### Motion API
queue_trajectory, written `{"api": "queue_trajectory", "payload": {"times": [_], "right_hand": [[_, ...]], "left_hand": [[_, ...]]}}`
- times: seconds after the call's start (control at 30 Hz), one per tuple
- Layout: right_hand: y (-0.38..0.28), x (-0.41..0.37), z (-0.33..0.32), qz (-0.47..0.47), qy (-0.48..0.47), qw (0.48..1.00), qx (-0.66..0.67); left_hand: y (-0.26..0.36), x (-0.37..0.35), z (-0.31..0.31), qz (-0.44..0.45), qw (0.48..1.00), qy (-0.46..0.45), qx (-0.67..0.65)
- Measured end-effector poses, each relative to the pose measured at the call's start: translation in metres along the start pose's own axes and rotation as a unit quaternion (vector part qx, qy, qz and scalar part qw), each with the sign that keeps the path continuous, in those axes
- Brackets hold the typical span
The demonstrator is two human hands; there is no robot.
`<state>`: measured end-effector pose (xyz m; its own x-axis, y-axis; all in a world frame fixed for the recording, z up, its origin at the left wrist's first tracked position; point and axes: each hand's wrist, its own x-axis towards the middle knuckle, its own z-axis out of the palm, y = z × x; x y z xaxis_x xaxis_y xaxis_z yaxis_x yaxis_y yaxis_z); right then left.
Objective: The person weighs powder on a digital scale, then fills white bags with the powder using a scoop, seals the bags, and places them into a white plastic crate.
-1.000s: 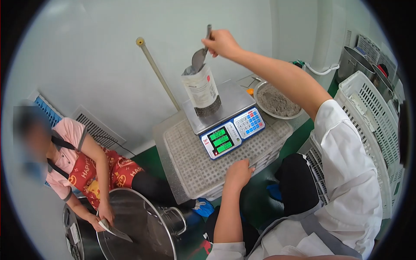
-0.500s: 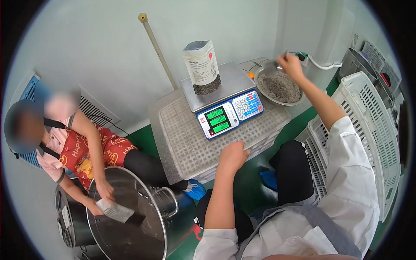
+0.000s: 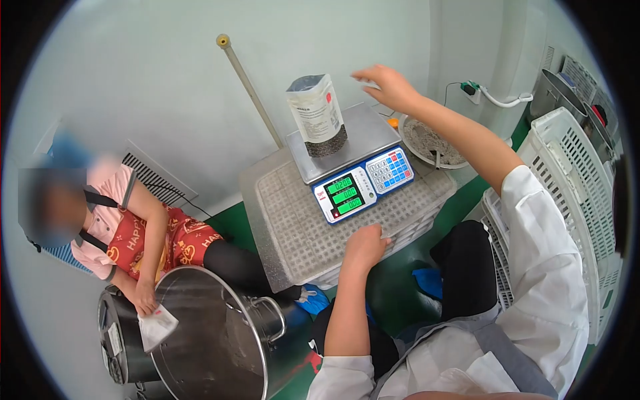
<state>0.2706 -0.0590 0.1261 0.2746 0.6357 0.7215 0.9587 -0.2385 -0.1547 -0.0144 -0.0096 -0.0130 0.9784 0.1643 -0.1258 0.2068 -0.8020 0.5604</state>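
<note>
An open-topped white pouch (image 3: 317, 120) stands upright on the metal pan of a digital scale (image 3: 363, 180). Dark grains show through its clear lower part. My right hand (image 3: 390, 87) is in the air to the right of the pouch's top, fingers stretched out and apart, touching nothing. Below my right forearm, a metal bowl (image 3: 430, 162) holds a grey-brown granular material, with a utensil's handle (image 3: 437, 159) sticking out of it. My left hand (image 3: 367, 247) is curled closed near the front edge of the white crate (image 3: 287, 230) under the scale; nothing shows in it.
At the left a co-worker in a red apron (image 3: 133, 247) holds a white pouch (image 3: 158, 327) beside a large steel pot (image 3: 263, 353). White baskets (image 3: 573, 167) stack up on the right. A pole (image 3: 250, 90) leans on the wall, near a socket with a green plug (image 3: 471, 88).
My right hand has let go of the utensil in the bowl and moved left toward the pouch, its fingers opening. The co-worker's pouch has moved left, to the pot's rim.
</note>
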Motion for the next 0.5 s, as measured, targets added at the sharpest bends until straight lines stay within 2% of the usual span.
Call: {"api": "queue_trajectory", "payload": {"times": [0.07, 0.1, 0.17, 0.23, 0.3, 0.33, 0.4, 0.47, 0.5], "right_hand": [[-0.034, 0.038, 0.012, -0.011, 0.019, 0.995, 0.095], [-0.041, 0.045, 0.022, -0.017, 0.017, 0.994, 0.103], [-0.063, 0.059, 0.051, -0.097, 0.007, 0.995, -0.033], [-0.063, 0.069, 0.066, -0.053, -0.107, 0.985, -0.125], [-0.067, 0.082, 0.057, -0.108, -0.073, 0.986, -0.105], [-0.07, 0.084, 0.048, -0.119, -0.038, 0.99, -0.064], [-0.085, 0.082, 0.022, -0.156, 0.017, 0.987, -0.017], [-0.113, 0.072, -0.01, -0.126, -0.052, 0.991, -0.002], [-0.123, 0.063, -0.017, -0.119, -0.062, 0.991, 0.02]], "left_hand": [[-0.002, 0.001, 0.002, 0.003, 1.0, 0.011, -0.021], [-0.002, 0.001, 0.002, -0.006, 1.0, 0.016, -0.022], [-0.003, 0.003, -0.001, -0.006, 0.999, 0.026, -0.045], [-0.008, 0.004, 0.001, 0.006, 0.995, 0.088, -0.049], [-0.015, 0.006, 0.003, 0.041, 0.969, 0.225, -0.092], [-0.015, 0.004, -0.005, 0.022, 0.965, 0.247, -0.081], [-0.007, 0.001, -0.022, -0.004, 0.885, 0.433, -0.172], [-0.015, 0.0, -0.032, -0.01, 0.817, 0.55, -0.173], [-0.015, -0.005, -0.041, -0.035, 0.799, 0.567, -0.195]]}}
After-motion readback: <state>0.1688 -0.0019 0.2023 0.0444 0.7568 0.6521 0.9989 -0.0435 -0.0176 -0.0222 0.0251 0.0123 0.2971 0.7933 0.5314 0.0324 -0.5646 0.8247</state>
